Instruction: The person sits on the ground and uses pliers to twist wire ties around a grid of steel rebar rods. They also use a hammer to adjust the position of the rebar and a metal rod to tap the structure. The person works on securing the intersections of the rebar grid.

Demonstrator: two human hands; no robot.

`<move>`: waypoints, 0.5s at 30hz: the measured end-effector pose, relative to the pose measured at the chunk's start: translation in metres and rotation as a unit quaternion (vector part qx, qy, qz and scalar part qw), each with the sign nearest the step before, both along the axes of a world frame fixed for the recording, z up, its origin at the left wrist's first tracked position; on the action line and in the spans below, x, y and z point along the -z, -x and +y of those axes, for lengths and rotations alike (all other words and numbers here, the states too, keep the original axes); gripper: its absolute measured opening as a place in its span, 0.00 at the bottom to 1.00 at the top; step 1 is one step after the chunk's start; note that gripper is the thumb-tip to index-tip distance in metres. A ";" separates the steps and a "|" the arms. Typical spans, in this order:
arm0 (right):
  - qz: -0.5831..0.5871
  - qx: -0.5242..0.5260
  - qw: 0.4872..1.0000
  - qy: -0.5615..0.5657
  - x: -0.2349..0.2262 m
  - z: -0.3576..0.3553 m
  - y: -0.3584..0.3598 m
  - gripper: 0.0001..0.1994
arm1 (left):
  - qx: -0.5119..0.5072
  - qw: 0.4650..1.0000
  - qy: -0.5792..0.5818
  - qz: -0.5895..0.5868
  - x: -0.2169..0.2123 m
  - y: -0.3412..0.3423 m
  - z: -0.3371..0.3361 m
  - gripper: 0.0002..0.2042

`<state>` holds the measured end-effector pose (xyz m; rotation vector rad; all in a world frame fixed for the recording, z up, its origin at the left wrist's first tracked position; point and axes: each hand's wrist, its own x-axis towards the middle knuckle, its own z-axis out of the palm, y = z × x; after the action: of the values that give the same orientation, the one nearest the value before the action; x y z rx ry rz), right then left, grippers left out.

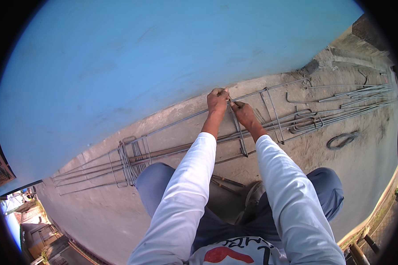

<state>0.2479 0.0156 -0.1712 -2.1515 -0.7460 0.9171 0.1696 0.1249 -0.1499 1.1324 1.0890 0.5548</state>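
Observation:
A long cage of thin steel rebar lies across the ground in front of me. At its far long bar (177, 125), where a rectangular stirrup (239, 132) meets it, my two hands work close together. My left hand (217, 100) is closed, its fingertips pinched over the joint. Just right of it, my right hand (244, 115) is also closed, thumb and fingers pressed together by the stirrup's upper end. Whatever thin piece lies between the fingertips is too small to name. Another stirrup (275, 115) stands to the right. Several more stirrups (127, 163) are bunched at the left.
A blue wall (163, 53) rises just beyond the cage. Loose rebar lengths (362, 95) and a wire coil (342, 140) lie at the right. Between my knees is a tool with two long handles (225, 183), beside my shoe (252, 201). Clutter shows at lower left.

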 end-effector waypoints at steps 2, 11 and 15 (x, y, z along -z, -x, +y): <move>-0.031 -0.014 0.999 0.019 -0.009 0.005 0.006 0.23 | -0.012 1.000 -0.014 -0.001 0.001 0.005 0.001 0.09; -0.087 0.007 0.991 0.106 -0.011 0.015 0.000 0.20 | -0.085 0.991 -0.105 0.016 -0.008 0.004 -0.038 0.06; -0.146 -0.058 0.980 0.122 -0.007 0.012 -0.008 0.20 | -0.165 0.971 -0.170 0.021 -0.006 0.003 -0.069 0.07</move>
<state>0.2555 0.0275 -0.1638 -2.5180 -0.9520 0.7941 0.1670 0.0555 -0.1435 1.2688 1.2592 1.0138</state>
